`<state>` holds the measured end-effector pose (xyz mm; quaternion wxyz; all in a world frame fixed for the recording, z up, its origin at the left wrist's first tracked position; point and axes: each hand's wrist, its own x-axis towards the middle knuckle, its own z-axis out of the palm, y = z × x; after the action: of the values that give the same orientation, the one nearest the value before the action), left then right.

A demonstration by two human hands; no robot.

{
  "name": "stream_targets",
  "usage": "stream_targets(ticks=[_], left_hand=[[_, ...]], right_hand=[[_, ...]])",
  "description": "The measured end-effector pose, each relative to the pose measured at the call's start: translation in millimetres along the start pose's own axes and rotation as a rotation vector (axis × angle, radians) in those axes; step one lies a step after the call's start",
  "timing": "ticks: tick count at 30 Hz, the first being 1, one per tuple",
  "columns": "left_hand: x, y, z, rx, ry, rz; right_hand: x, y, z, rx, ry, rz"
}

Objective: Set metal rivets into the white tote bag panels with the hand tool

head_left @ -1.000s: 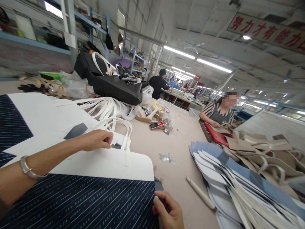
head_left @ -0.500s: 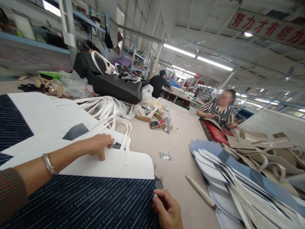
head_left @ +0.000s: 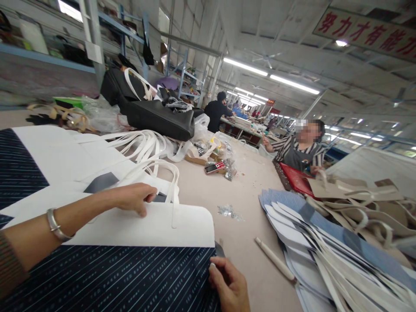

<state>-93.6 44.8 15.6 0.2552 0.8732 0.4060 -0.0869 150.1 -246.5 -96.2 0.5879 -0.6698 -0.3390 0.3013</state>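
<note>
In front of me lies a flat bag piece with a white upper part, a white handle and a dark blue striped lower part lettered "TED BAKER". My left hand is closed at its top edge, the thumb on the white face and the fingers curled over beside the handle. At the right edge of the striped part, my right hand is in a pinch. A small pale spot shows at its thumb tip, and I cannot tell whether it is a nail or a small piece. More such pieces lie beneath and to the left.
Small silvery pieces and a beige stick-like tool lie on the table. A red phone is farther back. Blue-and-white bag pieces and beige ones pile up at right. A co-worker sits beyond a red tray.
My left hand has shifted very slightly, and my right hand stays at the same edge. The co-worker has let go of a beige handled piece and raised one hand.
</note>
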Motion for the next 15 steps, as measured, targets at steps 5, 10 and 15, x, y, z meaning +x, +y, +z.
stream_targets(ticks=[5, 10, 15], left_hand=[[-21.7, 34.9, -28.7, -0.183, -0.029, 0.129], [-35.3, 89.6, -29.3, -0.466, -0.217, 0.229], [-10.6, 129.6, 23.4, -0.441, -0.362, 0.351]], right_hand=[[-3.1, -22.8, -8.6, 0.097, 0.113, -0.013], [-14.1, -71.2, -49.1, 0.121, 0.179, -0.152], [-27.7, -86.1, -59.9, -0.043, -0.011, -0.121]])
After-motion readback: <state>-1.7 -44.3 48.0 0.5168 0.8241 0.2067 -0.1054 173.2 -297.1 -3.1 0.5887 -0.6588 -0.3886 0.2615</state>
